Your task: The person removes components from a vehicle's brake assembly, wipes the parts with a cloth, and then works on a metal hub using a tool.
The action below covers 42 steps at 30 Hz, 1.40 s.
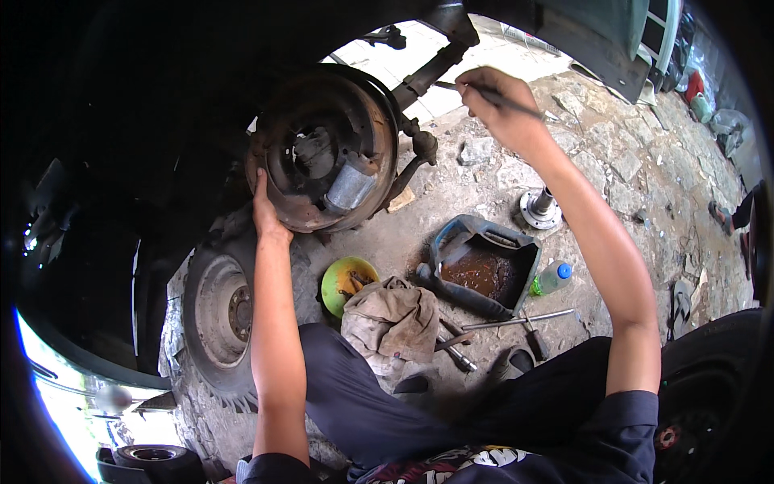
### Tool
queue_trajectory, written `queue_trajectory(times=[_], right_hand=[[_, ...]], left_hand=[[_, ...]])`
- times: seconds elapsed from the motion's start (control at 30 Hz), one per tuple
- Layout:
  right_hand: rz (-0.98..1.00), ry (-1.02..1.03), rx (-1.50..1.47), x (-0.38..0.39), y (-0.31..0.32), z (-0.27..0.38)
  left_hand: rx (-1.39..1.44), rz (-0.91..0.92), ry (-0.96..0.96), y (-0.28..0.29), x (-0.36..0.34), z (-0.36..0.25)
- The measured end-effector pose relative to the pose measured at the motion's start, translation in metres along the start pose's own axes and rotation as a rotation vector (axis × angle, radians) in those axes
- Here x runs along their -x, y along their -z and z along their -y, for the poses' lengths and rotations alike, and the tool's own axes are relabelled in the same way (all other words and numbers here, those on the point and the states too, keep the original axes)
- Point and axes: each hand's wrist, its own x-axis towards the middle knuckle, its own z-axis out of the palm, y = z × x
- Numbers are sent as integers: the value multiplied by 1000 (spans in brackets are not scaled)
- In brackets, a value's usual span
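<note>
Left hand [264,211] lies flat, fingers extended, palm pressed against the 9 o'clock rim of the rusty round steel brake backing plate [322,149]; it grips nothing, only braces. The plate hangs under the dark wheel arch at roughly 11 o'clock in the view, with a grey cylindrical hub stub [350,185] projecting from its centre. Right hand [496,101], at 1 o'clock, is closed in a pinch around a thin dark metal rod [516,105], held beside the suspension arm just right of the plate. On the stone ground, at centre: cut-open grey plastic can of brown oil [484,270], yellow-green bowl [347,282], crumpled beige rag [391,321]. Removed wheel [219,310] lies at 8 o'clock.
</note>
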Motion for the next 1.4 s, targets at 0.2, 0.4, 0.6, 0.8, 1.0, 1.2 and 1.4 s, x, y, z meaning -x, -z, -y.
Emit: queue_trajectory(times=[0.2,0.4,0.6,0.8,1.0,1.2,1.4], right_hand=[[120,-81,-472,-21,-16,22],[135,117,-76,-2,-49,24],[190,486,241,23,-49,8],[193,683,361,54,-56,13],[150,695,519,33,-62,20],[166,645,807,82,-88,41],[72,651,845,72,-86,34]], left_hand=[[27,30,-21,9,-4,-5],[19,19,-28,9,-7,-3],[-7,21,-3,-2,4,-5],[-60,-7,-40,-7,10,-6],[-68,-14,-36,-5,8,-7],[-46,26,-22,3,3,-6],[-64,14,-47,-7,8,-3]])
